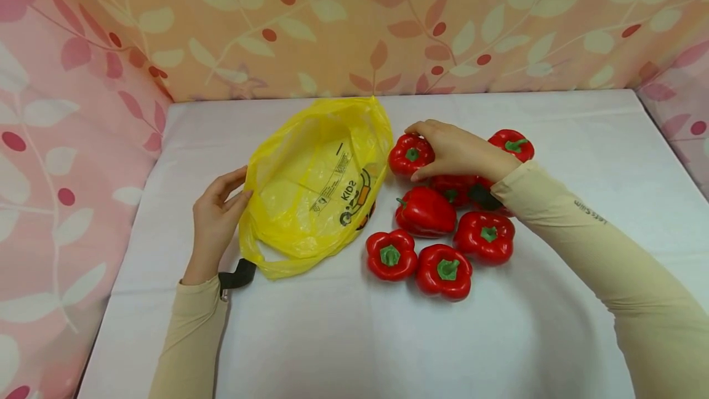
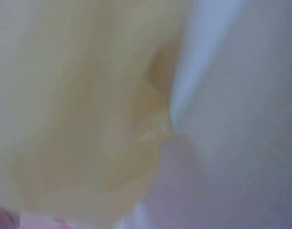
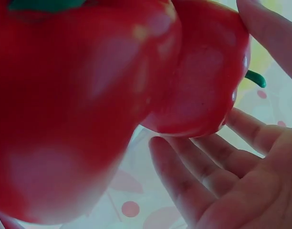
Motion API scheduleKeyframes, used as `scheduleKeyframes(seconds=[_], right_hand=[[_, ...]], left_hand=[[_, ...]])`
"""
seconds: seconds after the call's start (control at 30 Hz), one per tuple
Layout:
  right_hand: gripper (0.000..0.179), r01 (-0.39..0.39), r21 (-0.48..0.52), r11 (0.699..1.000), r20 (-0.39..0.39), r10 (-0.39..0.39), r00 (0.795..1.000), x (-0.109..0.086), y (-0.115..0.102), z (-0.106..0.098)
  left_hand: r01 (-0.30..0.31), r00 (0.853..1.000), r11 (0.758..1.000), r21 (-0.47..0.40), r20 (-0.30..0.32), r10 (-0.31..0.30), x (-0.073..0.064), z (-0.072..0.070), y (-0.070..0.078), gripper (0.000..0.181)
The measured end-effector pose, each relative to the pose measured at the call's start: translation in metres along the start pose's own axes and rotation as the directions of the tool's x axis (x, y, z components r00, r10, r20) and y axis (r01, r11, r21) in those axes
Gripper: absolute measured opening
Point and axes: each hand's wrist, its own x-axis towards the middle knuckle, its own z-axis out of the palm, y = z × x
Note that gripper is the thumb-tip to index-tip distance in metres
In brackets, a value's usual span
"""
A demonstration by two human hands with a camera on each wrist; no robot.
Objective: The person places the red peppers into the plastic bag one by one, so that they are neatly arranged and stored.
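A yellow plastic bag (image 1: pixel 288 202) lies with its mouth spread wide on the white table in the head view. My left hand (image 1: pixel 215 217) pinches the bag's left rim between thumb and fingers. In the left wrist view the blurred yellow bag (image 2: pixel 84 124) hides most of that hand. Just right of the bag, my right hand (image 1: pixel 456 151) grips a red bell pepper (image 1: pixel 411 156) with a green stem. The right wrist view shows the right hand's fingers (image 3: pixel 182 183) and thumb on either side of the held bell pepper (image 3: pixel 203 71).
Several other red bell peppers sit right of the bag, including one on its side (image 1: pixel 425 213) and two in front (image 1: pixel 391 255). Another bell pepper (image 1: pixel 512 143) stands behind the right wrist. Floral curtains (image 1: pixel 343 36) border the white table (image 1: pixel 332 337).
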Motion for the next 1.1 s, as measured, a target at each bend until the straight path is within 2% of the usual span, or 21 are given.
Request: scheduleKeyframes(seconds=[0.37, 0.6, 0.77, 0.83, 0.97, 1.03, 1.1], right_hand=[[0.078, 0.011, 0.058, 0.998, -0.035, -0.009, 0.999, -0.007, 0.001, -0.005], [0.079, 0.046, 0.113, 0.993, -0.083, -0.037, 0.996, -0.017, -0.005, -0.012], [0.077, 0.098, 0.145, 0.985, -0.117, -0.081, 0.99, -0.022, -0.013, -0.016], [0.076, 0.118, 0.163, 0.98, -0.124, -0.099, 0.987, -0.021, -0.016, -0.016], [0.075, 0.148, 0.194, 0.97, -0.128, -0.124, 0.984, -0.019, -0.023, -0.015], [0.075, 0.159, 0.201, 0.967, -0.13, -0.135, 0.982, -0.015, -0.027, -0.015], [0.075, 0.167, 0.208, 0.964, -0.127, -0.143, 0.982, -0.011, -0.032, -0.014]], left_hand=[[0.036, 0.999, 0.999, -0.005, -0.026, -0.036, -0.002, 0.001, -0.003, 0.038], [0.05, 0.998, 0.998, 0.05, -0.042, -0.048, 0.002, 0.001, -0.004, 0.037], [0.01, 1.0, 0.996, 0.091, 0.025, -0.013, 0.017, 0.003, -0.005, 0.032], [0.03, 0.997, 0.996, 0.085, 0.074, -0.036, 0.026, 0.004, -0.005, 0.032], [0.111, 0.98, 0.994, 0.016, 0.161, -0.113, 0.042, 0.009, -0.01, 0.032], [0.142, 0.975, 0.989, -0.029, 0.178, -0.135, 0.048, 0.011, -0.011, 0.032], [0.152, 0.976, 0.986, -0.062, 0.17, -0.14, 0.052, 0.015, -0.013, 0.032]])
